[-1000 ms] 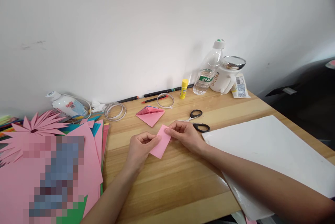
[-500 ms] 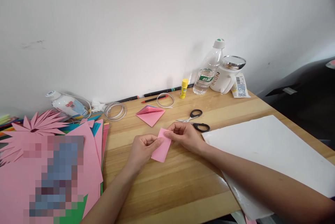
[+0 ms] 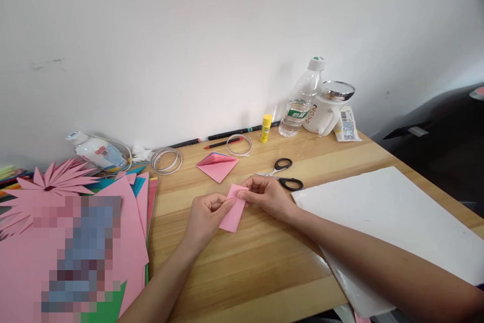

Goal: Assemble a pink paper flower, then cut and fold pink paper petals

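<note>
Pink slip (image 3: 233, 217) has shifted slightly nearer vs 1 s ago; bench items unchanged. Left hand (image 3: 206, 216) pinches its left edge, right hand (image 3: 267, 198) its upper right; both grips closed on it. Slip is between hands, over bench (image 3: 242, 275); can't tell if touching. Folded pink stack (image 3: 218, 168) sits beyond, black-handled scissors (image 3: 277, 169) just past right hand.

Left hand (image 3: 206, 215) and right hand (image 3: 268, 197) partly hide the pinched paper (image 3: 233, 217).
</note>
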Available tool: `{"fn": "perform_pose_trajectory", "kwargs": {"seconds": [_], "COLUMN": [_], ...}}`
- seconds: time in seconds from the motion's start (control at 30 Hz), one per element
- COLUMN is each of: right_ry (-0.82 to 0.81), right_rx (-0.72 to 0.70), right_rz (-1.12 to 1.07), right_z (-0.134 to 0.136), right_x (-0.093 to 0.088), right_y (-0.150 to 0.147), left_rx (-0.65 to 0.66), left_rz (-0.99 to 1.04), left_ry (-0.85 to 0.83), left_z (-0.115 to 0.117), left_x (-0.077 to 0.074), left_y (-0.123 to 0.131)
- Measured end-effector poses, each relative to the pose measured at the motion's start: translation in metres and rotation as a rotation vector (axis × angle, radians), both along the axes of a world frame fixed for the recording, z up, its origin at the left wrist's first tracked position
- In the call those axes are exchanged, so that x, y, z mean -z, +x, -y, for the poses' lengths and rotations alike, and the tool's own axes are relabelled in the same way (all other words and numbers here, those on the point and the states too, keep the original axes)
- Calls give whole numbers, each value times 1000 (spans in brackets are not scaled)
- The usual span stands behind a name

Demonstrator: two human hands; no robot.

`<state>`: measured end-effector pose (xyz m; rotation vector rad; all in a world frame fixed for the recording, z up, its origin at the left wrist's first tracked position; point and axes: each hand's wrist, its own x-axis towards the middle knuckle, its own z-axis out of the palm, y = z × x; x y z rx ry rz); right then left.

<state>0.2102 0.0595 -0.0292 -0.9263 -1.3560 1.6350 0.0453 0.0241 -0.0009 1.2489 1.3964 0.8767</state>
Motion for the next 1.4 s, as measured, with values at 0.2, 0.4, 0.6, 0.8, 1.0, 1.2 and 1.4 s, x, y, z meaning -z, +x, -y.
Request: {"fn": "perform_pose_trajectory", "kwargs": {"seconds": [0.2,0.4,0.6,0.8,1.0,1.2,1.4], "right_ry": [-57,-113,-137,-105,-33,-29,-21], "right_rx": [-28,6,22,-51,10,-185,-195], "right_rz": [-31,-53,-64,-75,7,43,47], "right_z": [-1,-2,-3,-4,-1,0,1], "right_x": [0,-4,-1,-4,-5,-2,4], "right_y": [0,0,2,5,1,2,2], "left_rx": [-25,-25,7,-1,0,3,11], "left_rz": [-76,-30,-41,-62,-117,-113,-100], "left_ry": [66,11,63,103,204,163,176], "left_z": [-1,-4,-2,-1,-1,0,1], "left_x": [-4,-7,-7,-5,-7,-6,-3], "left_y": [1,-3,-4,-4,-4,-4,-1]}}
